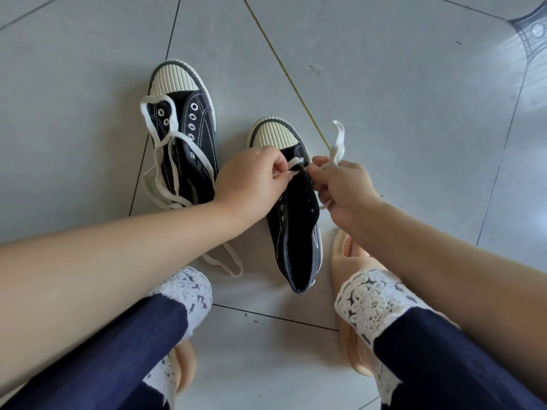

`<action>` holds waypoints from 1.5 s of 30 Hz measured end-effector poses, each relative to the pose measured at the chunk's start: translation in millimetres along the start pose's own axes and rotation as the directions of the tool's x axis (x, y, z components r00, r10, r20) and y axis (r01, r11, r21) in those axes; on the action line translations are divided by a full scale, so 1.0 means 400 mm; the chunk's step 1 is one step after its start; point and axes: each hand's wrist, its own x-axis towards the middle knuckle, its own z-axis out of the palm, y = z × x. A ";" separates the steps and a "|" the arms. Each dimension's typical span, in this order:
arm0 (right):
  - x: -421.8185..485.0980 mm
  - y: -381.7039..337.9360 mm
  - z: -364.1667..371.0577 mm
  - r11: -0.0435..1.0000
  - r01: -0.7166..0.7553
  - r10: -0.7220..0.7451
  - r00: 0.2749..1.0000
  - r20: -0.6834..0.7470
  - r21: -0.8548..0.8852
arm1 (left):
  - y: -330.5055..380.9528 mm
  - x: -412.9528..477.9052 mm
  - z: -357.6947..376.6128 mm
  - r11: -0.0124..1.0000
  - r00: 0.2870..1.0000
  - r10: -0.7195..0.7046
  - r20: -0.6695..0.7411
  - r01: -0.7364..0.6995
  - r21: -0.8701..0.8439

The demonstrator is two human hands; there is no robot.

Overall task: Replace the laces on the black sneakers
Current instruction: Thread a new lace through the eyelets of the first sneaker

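Head view, grey tiled floor [384, 84]:
- Left hand [251, 179]: fingers curled, pinching one end of a flat white cotton lace [337, 143].
- Right hand [343, 187]: gripping the lace's other run, whose tip stands above the knuckles.
- Black canvas sneaker with ribbed cream toe cap [299, 232]: under and between both hands.
- Second matching black sneaker [189, 137]: left of the left hand, with a loose white lace [144, 110] draped over it.

The left hand [251, 179] is covering the front eyelets of the nearer sneaker [299, 232], and its forearm is hiding the farther sneaker's [189, 137] heel and part of the loose lace [157, 98]. The right hand [346, 190] is concealing the middle of the held lace [337, 149]. A dark patterned object [529, 28] is running off the top right corner.
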 end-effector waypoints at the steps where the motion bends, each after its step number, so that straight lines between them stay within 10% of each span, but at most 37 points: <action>1: -0.003 0.002 0.002 0.998 -0.013 0.014 1.000 -0.014 0.055 | -0.001 0.001 -0.001 1.000 1.000 -0.003 -0.001 0.003 -0.001; 7: -0.005 0.011 0.020 0.999 -0.012 0.019 0.990 -0.143 0.048 | 0.006 0.010 -0.001 1.000 1.000 -0.007 0.017 0.007 -0.007; 14: 0.012 -0.003 -0.003 0.961 0.027 -0.010 0.998 0.061 -0.277 | 0.011 0.011 0.008 1.000 1.000 -0.005 0.024 0.006 -0.030; 23: 0.017 -0.019 -0.010 0.998 0.033 -0.029 0.997 0.074 -0.054 | 0.006 0.014 0.000 0.999 1.000 0.016 0.017 -0.016 -0.031; 33: 0.031 -0.010 -0.012 0.956 0.114 -0.139 0.988 -0.073 -0.269 | -0.001 0.020 -0.009 0.998 0.997 0.065 0.050 -0.065 -0.006; 45: 0.026 -0.012 -0.039 0.911 0.128 -0.106 0.991 0.077 -0.393 | -0.023 0.027 -0.013 0.999 0.998 0.030 0.059 -0.029 -0.029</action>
